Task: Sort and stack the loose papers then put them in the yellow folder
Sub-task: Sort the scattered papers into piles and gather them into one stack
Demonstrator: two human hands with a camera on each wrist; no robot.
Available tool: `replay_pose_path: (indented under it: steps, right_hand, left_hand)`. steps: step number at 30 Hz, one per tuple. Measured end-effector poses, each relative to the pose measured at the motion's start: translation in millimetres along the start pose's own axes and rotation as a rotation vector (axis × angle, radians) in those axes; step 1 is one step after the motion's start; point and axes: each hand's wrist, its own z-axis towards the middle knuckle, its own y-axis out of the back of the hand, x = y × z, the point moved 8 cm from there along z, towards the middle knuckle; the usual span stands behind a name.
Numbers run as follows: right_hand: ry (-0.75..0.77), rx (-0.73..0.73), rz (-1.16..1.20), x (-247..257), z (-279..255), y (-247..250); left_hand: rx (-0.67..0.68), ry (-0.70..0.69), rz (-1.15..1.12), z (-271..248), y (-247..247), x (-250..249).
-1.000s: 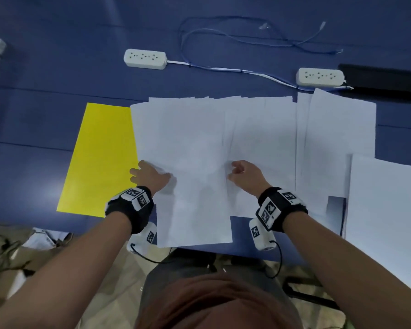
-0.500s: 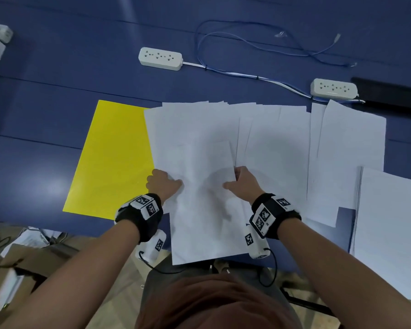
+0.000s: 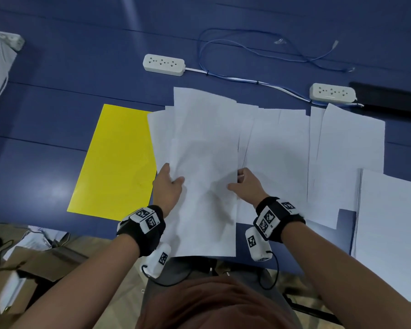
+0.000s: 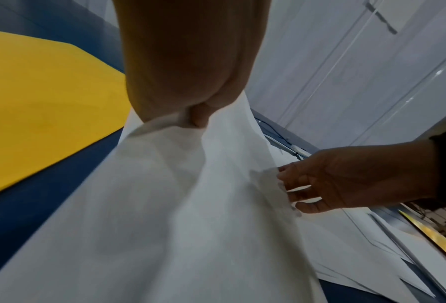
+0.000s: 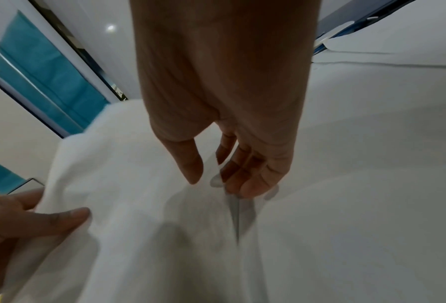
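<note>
A bundle of white sheets [image 3: 204,162] is lifted off the blue table [image 3: 57,74], gripped at both side edges. My left hand [image 3: 173,176] pinches its left edge, thumb on top, and shows the same way in the left wrist view [image 4: 198,116]. My right hand [image 3: 235,180] holds the right edge, its thumb above the paper and its fingers [image 5: 242,174] under it. The yellow folder [image 3: 114,162] lies flat and closed just left of the bundle. More loose papers [image 3: 278,150] spread to the right, partly hidden under the held sheets.
Another white pile [image 3: 394,222] lies at the right edge of the table. Two power strips [image 3: 163,64] [image 3: 332,92] and blue cables [image 3: 259,46] lie behind the papers, with a black bar [image 3: 389,98] at the far right. Below the table's near edge is a cardboard box [image 3: 22,269].
Both hands went from resting on the papers to pinching the side edges of a bundle. The bundle has risen off the table and its far edge now stands past the other sheets.
</note>
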Motion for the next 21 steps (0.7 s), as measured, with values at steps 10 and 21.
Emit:
replay_pose_path:
  steps: [10, 21]
  right_hand:
    - [0.11, 0.051, 0.07, 13, -13, 27]
    - [0.466, 0.028, 0.398, 89, -71, 115]
  left_hand:
    - [-0.326, -0.41, -0.226, -40, 38, -67]
    - [-0.165, -0.62, -0.378, -104, 13, -165]
